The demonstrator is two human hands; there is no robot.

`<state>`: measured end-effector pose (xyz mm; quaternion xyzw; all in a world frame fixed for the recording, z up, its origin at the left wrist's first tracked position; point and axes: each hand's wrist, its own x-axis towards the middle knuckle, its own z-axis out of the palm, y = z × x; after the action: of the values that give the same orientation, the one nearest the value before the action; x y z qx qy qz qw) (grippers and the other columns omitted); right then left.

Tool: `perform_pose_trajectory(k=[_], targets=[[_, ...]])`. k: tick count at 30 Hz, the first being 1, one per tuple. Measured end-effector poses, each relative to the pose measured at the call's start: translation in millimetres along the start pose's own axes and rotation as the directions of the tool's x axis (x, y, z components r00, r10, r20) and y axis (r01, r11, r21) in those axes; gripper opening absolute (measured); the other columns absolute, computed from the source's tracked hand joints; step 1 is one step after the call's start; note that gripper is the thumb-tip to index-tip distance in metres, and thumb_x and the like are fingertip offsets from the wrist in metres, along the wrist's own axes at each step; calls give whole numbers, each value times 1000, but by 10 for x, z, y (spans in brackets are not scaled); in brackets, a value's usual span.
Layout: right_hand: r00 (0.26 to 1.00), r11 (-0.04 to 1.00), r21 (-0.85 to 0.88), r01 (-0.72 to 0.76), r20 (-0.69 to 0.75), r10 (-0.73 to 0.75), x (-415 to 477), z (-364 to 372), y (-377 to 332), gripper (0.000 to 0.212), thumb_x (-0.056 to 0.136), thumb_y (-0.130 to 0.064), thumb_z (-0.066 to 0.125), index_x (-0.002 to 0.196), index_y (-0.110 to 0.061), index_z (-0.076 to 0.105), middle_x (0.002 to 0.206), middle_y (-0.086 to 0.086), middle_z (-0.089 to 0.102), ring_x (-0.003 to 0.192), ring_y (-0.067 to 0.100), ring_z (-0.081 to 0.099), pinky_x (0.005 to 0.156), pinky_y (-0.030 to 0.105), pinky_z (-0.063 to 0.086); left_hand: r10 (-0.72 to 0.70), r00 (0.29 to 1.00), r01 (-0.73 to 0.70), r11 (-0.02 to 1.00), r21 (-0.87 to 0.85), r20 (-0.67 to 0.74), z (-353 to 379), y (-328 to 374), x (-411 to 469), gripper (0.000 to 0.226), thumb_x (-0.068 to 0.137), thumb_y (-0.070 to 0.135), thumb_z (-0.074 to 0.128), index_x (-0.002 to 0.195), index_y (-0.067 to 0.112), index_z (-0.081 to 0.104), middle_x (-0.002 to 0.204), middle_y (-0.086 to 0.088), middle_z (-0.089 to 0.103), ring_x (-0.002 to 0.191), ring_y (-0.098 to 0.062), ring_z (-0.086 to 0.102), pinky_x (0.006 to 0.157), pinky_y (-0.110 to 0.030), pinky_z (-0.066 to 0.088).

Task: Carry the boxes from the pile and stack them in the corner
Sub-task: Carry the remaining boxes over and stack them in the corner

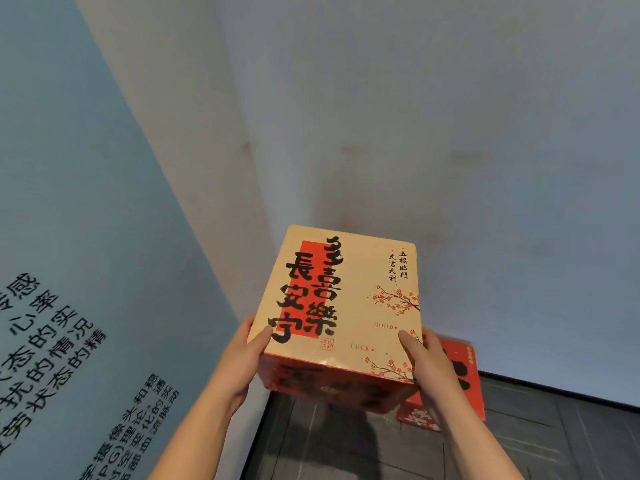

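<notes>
I hold a cardboard box with a cream top, a red band, black calligraphy and red blossom branches; its sides are red. My left hand grips its left side with the thumb on top. My right hand grips the right side, thumb also on the lid. The box hangs above the floor, close to the corner where two walls meet. Behind and to the right of it, a second red box sits on the floor against the wall, partly hidden by my right hand and the held box.
A pale blue wall panel with black printed text runs along the left. A white wall closes the back. The floor is dark grey planks with a black skirting strip along both walls.
</notes>
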<state>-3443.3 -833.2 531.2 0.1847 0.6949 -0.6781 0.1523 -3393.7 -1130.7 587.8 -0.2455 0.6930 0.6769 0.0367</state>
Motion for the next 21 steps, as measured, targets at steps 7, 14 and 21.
perform_pose_trajectory(k=[7, 14, 21], targets=[[1000, 999, -25, -20, -17, 20, 1140, 357, 427, 38, 104, -38, 61, 133, -16, 52, 117, 6, 75, 104, 27, 76, 95, 57, 60, -106, 988, 103, 994, -40, -110, 119, -702, 1082, 21, 102, 7, 45, 122, 11, 48, 100, -8, 63, 84, -13, 58, 71, -29, 44], [999, 999, 30, -19, -37, 21, 2534, 824, 1426, 29, 103, -27, 65, 130, -18, 56, 123, 7, 73, 109, 28, 74, 100, 59, 56, -60, 987, 56, 998, -28, -151, 11, -1978, 2483, 17, 106, 23, 48, 120, 24, 57, 113, 1, 69, 107, -12, 61, 90, -35, 47], [1000, 998, 60, 14, 20, -15, 3593, 1334, 2182, 36, 107, -19, 55, 142, -28, 55, 124, 1, 76, 101, 26, 78, 88, 51, 62, -29, 981, 21, 999, -40, -191, -59, -2992, 3559, 24, 108, 32, 44, 124, 21, 58, 110, 2, 72, 100, -7, 64, 80, -29, 48]])
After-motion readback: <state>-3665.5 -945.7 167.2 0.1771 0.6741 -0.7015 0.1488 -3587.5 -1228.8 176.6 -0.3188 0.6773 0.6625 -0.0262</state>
